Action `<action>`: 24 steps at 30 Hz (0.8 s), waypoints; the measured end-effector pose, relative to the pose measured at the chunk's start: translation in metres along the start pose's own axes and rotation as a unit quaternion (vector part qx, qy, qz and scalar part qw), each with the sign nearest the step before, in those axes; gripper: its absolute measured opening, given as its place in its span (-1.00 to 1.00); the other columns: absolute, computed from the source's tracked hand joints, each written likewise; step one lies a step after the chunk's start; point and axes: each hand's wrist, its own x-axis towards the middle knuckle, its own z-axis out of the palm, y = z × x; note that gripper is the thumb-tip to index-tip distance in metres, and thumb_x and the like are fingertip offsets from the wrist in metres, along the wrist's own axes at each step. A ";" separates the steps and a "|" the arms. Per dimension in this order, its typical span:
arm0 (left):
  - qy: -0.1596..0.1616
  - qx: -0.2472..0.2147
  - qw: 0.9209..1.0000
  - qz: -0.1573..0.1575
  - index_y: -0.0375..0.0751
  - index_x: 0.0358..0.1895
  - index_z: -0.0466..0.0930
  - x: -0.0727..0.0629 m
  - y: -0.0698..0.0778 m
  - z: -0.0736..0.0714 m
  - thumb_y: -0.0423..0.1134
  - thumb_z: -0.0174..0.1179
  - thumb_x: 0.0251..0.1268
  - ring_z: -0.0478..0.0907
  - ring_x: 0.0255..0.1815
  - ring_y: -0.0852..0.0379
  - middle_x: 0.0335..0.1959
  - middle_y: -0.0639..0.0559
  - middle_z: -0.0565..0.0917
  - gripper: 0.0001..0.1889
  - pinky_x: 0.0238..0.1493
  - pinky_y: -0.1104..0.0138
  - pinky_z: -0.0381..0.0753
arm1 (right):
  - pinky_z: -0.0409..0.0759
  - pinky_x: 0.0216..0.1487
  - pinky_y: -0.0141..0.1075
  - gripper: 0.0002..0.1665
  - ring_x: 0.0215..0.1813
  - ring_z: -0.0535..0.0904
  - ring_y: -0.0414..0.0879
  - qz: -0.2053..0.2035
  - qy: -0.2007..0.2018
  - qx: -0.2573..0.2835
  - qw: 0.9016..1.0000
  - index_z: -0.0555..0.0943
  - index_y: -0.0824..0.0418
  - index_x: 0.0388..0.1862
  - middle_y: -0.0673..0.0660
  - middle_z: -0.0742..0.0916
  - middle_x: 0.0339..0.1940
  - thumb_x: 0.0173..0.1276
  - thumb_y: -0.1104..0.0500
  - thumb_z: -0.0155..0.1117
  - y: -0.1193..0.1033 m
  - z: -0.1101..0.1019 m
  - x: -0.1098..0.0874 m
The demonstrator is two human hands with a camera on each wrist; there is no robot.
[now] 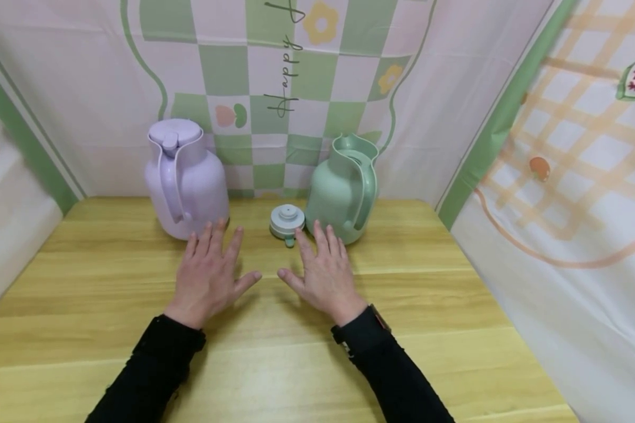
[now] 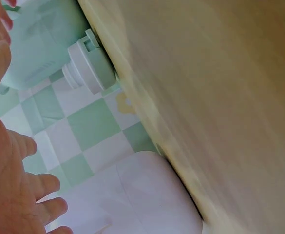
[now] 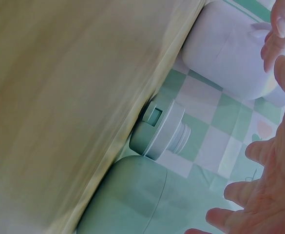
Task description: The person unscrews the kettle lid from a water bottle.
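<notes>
Left grip [image 1: 206, 279]: your fingers are spread and straight, holding nothing, over the bench [image 1: 275, 376]; the fingertips point to 12 o'clock, nearest the lavender jug.
Right grip [image 1: 325, 276]: also spread and straight, holding nothing; your fingertips point to 11 and 12 o'clock, near the green jug's base.
Lavender jug [image 1: 203, 182]: a smooth, rounded jug with its lid on, upright at your 11 o'clock, handle turned towards 7 o'clock.
Green jug [image 1: 328, 188]: a pale green, rounded jug with a spouted mouth, upright at your 1 o'clock, handle turned towards 5 o'clock.
Stopper [image 1: 287, 217]: a round grey-white and green piece, plug side up on the bench at your 12 o'clock, just beside the green jug, its green tab towards 6 o'clock.
Backdrop [image 1: 291, 76]: green-and-white checked sheet with flowers and "Happy" lettering, behind the jugs at 12 o'clock.
</notes>
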 end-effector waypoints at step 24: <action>0.119 -0.063 0.990 0.034 -0.30 0.54 0.35 0.006 -0.004 -0.032 0.35 0.09 0.46 0.53 0.33 -0.36 0.35 -0.38 0.57 -0.13 0.35 -0.22 0.48 | 0.08 0.64 0.23 0.10 0.71 -0.03 0.35 -0.016 0.007 0.040 0.999 0.00 -0.02 0.76 0.37 0.05 0.73 0.47 -0.59 -0.12 -0.016 -0.011 0.024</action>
